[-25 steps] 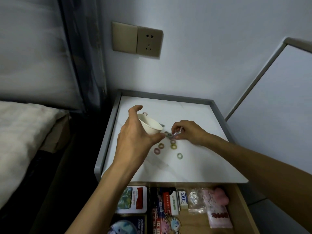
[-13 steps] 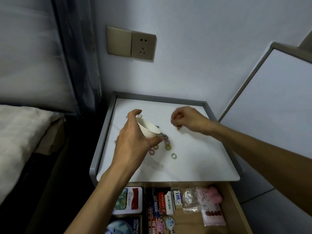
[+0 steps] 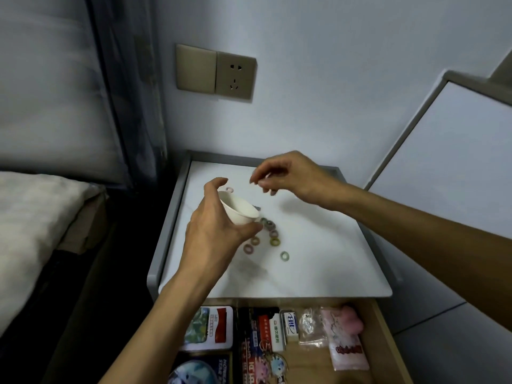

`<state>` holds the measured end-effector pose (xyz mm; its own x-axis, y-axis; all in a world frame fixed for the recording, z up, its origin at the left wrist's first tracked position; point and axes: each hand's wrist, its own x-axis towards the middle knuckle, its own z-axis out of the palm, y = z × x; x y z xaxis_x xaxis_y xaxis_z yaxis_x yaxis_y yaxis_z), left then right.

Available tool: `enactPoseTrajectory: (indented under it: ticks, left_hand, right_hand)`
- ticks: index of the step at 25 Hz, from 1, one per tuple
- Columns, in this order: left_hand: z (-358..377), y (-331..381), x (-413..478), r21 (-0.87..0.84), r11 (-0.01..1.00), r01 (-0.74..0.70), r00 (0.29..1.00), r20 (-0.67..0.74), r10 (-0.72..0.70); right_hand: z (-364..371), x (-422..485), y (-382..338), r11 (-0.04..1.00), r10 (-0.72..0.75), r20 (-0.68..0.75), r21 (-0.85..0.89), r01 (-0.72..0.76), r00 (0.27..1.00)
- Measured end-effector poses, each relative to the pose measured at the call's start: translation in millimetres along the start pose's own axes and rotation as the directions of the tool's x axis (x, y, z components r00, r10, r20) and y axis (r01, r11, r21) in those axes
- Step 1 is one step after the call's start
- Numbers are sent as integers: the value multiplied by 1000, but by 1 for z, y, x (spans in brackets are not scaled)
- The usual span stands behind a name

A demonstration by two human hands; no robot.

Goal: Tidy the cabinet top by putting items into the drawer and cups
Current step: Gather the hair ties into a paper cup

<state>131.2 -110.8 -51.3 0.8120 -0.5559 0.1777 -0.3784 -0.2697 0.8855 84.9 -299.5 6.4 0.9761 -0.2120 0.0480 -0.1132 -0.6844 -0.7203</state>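
My left hand (image 3: 213, 225) grips a small white cup (image 3: 238, 210), tilted with its mouth facing right, just above the white cabinet top (image 3: 318, 259). Several small coloured rings (image 3: 274, 241) lie on the top right of the cup, and one pink ring (image 3: 229, 189) sits behind it. My right hand (image 3: 288, 173) hovers above and behind the cup's mouth with its fingers curled, pinching a small pale ring that barely shows. The drawer (image 3: 385, 342) below stands pulled out.
In the drawer lie a tin box (image 3: 210, 327), card packs (image 3: 263, 328), an eraser (image 3: 289, 320), a clear bag (image 3: 309, 325), a pink packet (image 3: 346, 345) and a keychain (image 3: 277, 364). A bed (image 3: 33, 231) is at the left, the wall with a socket (image 3: 235, 76) behind.
My right hand has lifted off the cluster of rings and moved up and back over the cup. My left hand kept holding the tilted cup in nearly the same place.
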Motion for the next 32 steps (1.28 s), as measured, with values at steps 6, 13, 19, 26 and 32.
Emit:
enactPoseTrajectory:
  ticks: [6, 13, 19, 26, 32]
  left_hand:
    - [-6, -3, 1, -13, 1000, -10, 1000, -24, 9]
    - [-5, -3, 4, -1, 1000, -17, 1000, -14, 17]
    - [-3, -2, 2, -1, 1000, -10, 1000, -7, 10]
    - [1, -1, 1, -11, 1000, -13, 1000, 11, 13]
    - [0, 0, -2, -34, 999, -13, 1000, -1, 13]
  right_hand:
    - [35, -1, 92, 889, 154, 190, -455, -52, 970]
    - [54, 3, 107, 900, 168, 22, -411, -145, 985]
    - [46, 11, 83, 894, 266, -44, -362, -263, 963]
    - [14, -5, -39, 989, -56, 102, 144, 42, 993]
    - [8, -25, -39, 993, -46, 45, 111, 41, 998]
